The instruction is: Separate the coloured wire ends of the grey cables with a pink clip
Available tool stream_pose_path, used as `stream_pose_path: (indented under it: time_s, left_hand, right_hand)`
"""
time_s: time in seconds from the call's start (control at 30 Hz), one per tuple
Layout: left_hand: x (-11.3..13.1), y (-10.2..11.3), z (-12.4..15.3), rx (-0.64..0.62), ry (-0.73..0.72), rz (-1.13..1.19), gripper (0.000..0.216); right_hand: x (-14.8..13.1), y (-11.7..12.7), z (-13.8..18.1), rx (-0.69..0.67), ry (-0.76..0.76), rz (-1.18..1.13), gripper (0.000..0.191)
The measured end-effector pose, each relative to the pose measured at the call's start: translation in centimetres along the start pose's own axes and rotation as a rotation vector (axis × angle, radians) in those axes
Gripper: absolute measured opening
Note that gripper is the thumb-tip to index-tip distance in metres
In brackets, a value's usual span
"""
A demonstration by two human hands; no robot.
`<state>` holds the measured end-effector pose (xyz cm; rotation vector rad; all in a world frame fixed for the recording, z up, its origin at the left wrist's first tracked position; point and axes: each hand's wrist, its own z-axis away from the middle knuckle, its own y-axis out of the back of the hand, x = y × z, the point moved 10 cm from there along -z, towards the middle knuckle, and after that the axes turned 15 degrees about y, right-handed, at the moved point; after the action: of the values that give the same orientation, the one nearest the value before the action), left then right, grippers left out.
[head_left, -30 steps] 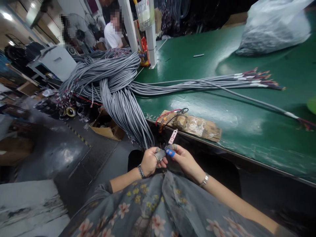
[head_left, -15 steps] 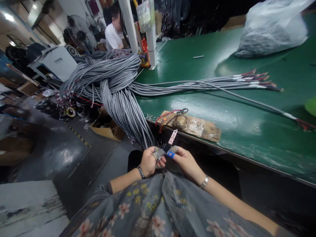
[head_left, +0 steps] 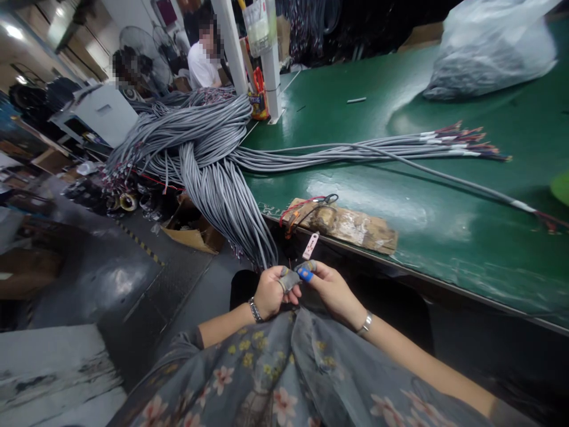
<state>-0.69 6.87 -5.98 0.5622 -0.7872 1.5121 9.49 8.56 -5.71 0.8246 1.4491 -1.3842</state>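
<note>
My left hand point(head_left: 272, 292) is closed in a pinch, with grey wrapping on its thumb and finger. Against it, my right hand point(head_left: 326, 287) also pinches, a blue wrap around its thumb. Thin wires seem to run between the fingertips, though the fingers cover most of them. Just beyond my left hand hangs a thick bundle of grey cables point(head_left: 226, 196), drooping over the table edge. A small pinkish-white tag point(head_left: 310, 245) shows right above my right fingertips.
On the green table point(head_left: 444, 237) lie a worn wooden block point(head_left: 355, 228) with red and black leads, grey cables with stripped ends point(head_left: 457, 145), and a filled plastic bag point(head_left: 491, 53). A white post point(head_left: 271, 77) stands behind. Another person point(head_left: 204, 62) sits at the back left.
My right hand has shifted slightly left, closer to my left hand. The dark piece seen below the tag is now hidden behind the fingers.
</note>
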Motion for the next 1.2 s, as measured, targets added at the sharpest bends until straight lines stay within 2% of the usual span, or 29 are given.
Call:
stream_pose_path:
  time_s: [0.23, 0.6, 0.73, 0.8, 0.9, 1.1, 1.2]
  left_hand:
    - [0.2, 0.4, 0.0, 0.060, -0.011, 0.039, 0.037]
    - [0.5, 0.9, 0.3, 0.105, 0.003, 0.097, 0.039]
    - [0.4, 1.1, 0.2, 0.096, 0.019, 0.096, 0.039]
    - [0.4, 1.2, 0.3, 0.077, 0.020, 0.098, 0.039]
    - [0.5, 0.9, 0.2, 0.024, 0.035, 0.080, 0.039]
    - [1.0, -1.0, 0.0, -0.185, 0.110, 0.044, 0.045]
    - [1.3, -1.8, -0.1, -0.267, 0.128, 0.043, 0.045]
  right_hand:
    - [0.8, -0.7, 0.6, 0.005, -0.028, -0.100, 0.038]
    - [-0.4, 0.4, 0.4, 0.062, -0.011, -0.015, 0.042]
    - [-0.6, 1.9, 0.2, 0.137, 0.041, -0.064, 0.041]
    - [-0.5, 2.8, -0.2, 0.183, 0.037, -0.110, 0.043]
    - [-0.3, 3.1, -1.3, 0.175, -0.009, -0.131, 0.049]
    - [-1.3, 0.4, -3.6, -0.029, -0.069, -0.183, 0.056]
    - [-2.6, 0.2, -4.0, -0.020, 0.021, -0.131, 0.053]
